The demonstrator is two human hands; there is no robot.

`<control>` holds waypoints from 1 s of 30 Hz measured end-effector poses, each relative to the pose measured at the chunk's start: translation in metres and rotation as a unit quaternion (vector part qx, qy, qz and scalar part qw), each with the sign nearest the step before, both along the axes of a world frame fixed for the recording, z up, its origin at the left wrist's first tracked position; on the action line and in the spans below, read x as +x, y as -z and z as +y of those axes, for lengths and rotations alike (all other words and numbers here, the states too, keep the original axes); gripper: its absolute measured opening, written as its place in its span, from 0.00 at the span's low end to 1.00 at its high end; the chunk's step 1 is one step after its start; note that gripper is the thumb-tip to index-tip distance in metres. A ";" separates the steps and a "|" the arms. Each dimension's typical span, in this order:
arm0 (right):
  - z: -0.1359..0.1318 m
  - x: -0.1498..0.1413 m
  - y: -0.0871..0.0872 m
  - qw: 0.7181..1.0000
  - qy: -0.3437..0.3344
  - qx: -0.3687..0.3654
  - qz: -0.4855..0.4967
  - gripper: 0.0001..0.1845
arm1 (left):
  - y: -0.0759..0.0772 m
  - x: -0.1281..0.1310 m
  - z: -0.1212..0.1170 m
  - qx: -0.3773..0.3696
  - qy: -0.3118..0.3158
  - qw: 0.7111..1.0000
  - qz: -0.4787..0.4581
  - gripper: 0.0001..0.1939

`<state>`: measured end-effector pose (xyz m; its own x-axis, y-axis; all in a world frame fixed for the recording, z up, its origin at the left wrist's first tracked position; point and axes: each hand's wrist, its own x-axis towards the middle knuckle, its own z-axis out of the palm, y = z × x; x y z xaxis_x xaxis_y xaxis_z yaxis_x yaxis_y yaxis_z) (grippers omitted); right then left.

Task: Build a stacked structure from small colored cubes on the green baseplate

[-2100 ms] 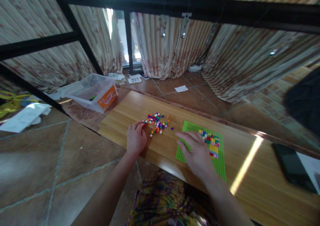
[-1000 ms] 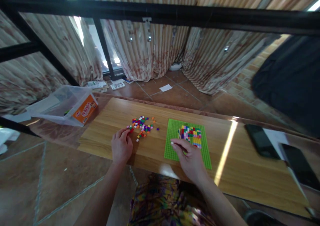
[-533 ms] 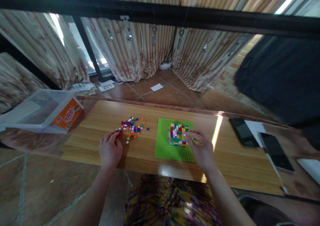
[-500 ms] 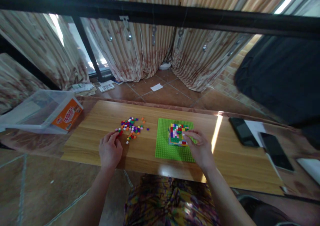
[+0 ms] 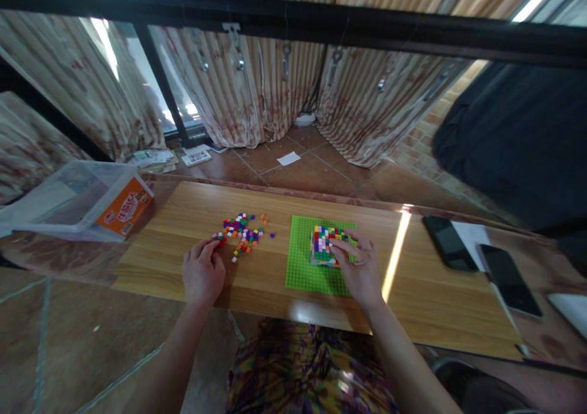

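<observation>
A green baseplate (image 5: 302, 267) lies on the wooden board (image 5: 257, 279) in front of me. A block of small multicoloured bricks (image 5: 322, 243) is built on its far right part. My right hand (image 5: 360, 267) rests on the plate with its fingers pressed against the block's right side and top. A scatter of loose coloured bricks (image 5: 243, 229) lies to the left of the plate. My left hand (image 5: 202, 272) sits knuckles-up at the near left edge of that scatter, fingertips pinched at a red brick (image 5: 221, 240).
A clear plastic tub with an orange label (image 5: 92, 203) stands at the far left. Two dark phones (image 5: 447, 241) (image 5: 507, 270) lie on the board's right part, beside white paper (image 5: 568, 304). A black frame bar crosses overhead; curtains hang behind. A dark garment fills the right.
My view swung right and levelled. My right hand slid from the plate's near left corner to the brick block and now presses it. My left hand stayed at the loose bricks.
</observation>
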<state>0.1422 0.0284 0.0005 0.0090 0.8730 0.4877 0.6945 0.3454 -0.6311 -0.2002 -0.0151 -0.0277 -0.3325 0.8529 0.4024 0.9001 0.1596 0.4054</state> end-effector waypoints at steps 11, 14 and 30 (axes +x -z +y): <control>-0.008 0.003 -0.009 0.999 0.030 -0.009 0.025 0.11 | -0.001 0.002 0.000 0.003 -0.006 1.000 -0.002 0.17; -0.009 0.000 -0.011 0.999 0.034 0.000 0.015 0.11 | 0.000 0.002 0.000 0.000 -0.006 1.000 -0.002 0.17; 0.007 -0.011 -0.003 0.985 0.075 -0.074 0.133 0.12 | 0.000 0.002 0.000 0.002 -0.007 1.000 -0.009 0.17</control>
